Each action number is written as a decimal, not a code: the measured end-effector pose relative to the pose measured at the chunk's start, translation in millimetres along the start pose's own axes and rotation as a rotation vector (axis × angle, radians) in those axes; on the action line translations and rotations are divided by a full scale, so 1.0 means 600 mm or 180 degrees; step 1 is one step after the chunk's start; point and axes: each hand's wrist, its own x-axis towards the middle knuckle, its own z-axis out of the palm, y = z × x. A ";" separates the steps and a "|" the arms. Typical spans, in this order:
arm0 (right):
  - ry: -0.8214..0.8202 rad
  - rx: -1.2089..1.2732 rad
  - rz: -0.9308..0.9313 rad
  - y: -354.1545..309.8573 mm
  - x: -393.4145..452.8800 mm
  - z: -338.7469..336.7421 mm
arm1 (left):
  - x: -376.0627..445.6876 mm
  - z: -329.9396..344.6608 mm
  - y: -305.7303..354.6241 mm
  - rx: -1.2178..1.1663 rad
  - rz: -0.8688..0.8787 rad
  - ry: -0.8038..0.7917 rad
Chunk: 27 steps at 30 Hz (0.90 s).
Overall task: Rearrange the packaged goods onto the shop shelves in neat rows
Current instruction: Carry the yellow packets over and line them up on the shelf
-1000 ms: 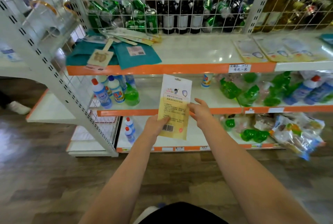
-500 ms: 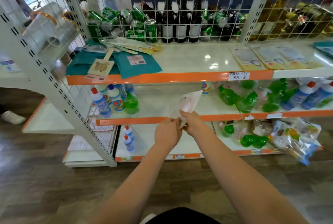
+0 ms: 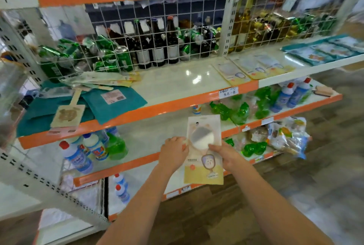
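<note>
1. Before the shelf unit, level with the lower shelves: a flat packet (image 3: 204,150) held upright in mid-air, front face toward the camera, clear of every shelf.
2. Left hand (image 3: 173,153) grips the packet's left edge, fingers curled behind it. Right hand (image 3: 226,156) pinches its right edge, thumb on the front face.
3. Middle shelf (image 3: 177,81), white top with an orange front lip: a wide bare stretch in the centre, from the wire back grid to the front edge.
4. Left end of that shelf: teal cloths (image 3: 110,102) overhang the front lip; a wooden paddle (image 3: 69,114) lies on them at the edge. Loose packets (image 3: 102,81) are heaped behind, toward the grid.
5. Right of the bare stretch: like packets (image 3: 254,67) lie flat in an overlapping row, the nearest touching the front edge by a handwritten price tag (image 3: 228,93). Blue-green packs (image 3: 325,51) lie farther right.
6. Behind the grid: dark bottles (image 3: 157,47) upright, green cans (image 3: 78,55) tumbled.
7. Next shelf down (image 3: 149,136): white bottles (image 3: 86,150) at the left end, green pouches (image 3: 238,110) to the right, open room between them.
8. Bottom shelf: mixed bags (image 3: 285,136) spill past the front edge at the right.
9. Floor before the unit: wood planks (image 3: 197,215).
</note>
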 end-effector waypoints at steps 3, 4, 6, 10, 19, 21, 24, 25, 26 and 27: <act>0.0151 0.0066 -0.0077 -0.010 -0.004 -0.043 | 0.031 0.015 0.028 0.0122 0.0190 0.0024; 0.0192 0.0128 -0.0136 -0.013 -0.007 -0.058 | 0.040 0.021 0.039 0.0139 0.0239 0.0000; 0.0308 0.0279 -0.0239 -0.023 -0.014 -0.091 | 0.057 0.029 0.067 0.0172 0.0335 -0.0062; 0.0453 0.0458 -0.0389 -0.049 -0.018 -0.166 | 0.087 0.042 0.135 0.0235 0.0567 -0.0128; 0.0858 0.0561 -0.0568 -0.143 -0.009 -0.341 | 0.166 0.065 0.315 0.0472 0.0920 -0.0122; 0.0869 0.0606 -0.0669 -0.172 -0.007 -0.381 | 0.187 0.067 0.356 0.0463 0.1012 -0.0053; 0.0831 0.0704 -0.0741 -0.208 -0.005 -0.432 | 0.214 0.074 0.409 0.0402 0.1112 -0.0007; 0.0831 0.0696 -0.0765 -0.218 -0.004 -0.446 | 0.221 0.076 0.425 0.0396 0.1132 0.0010; 0.0834 0.0690 -0.0787 -0.227 -0.001 -0.460 | 0.229 0.078 0.440 0.0401 0.1150 0.0029; 0.0823 0.0697 -0.0810 -0.236 0.003 -0.473 | 0.236 0.079 0.454 0.0405 0.1155 0.0044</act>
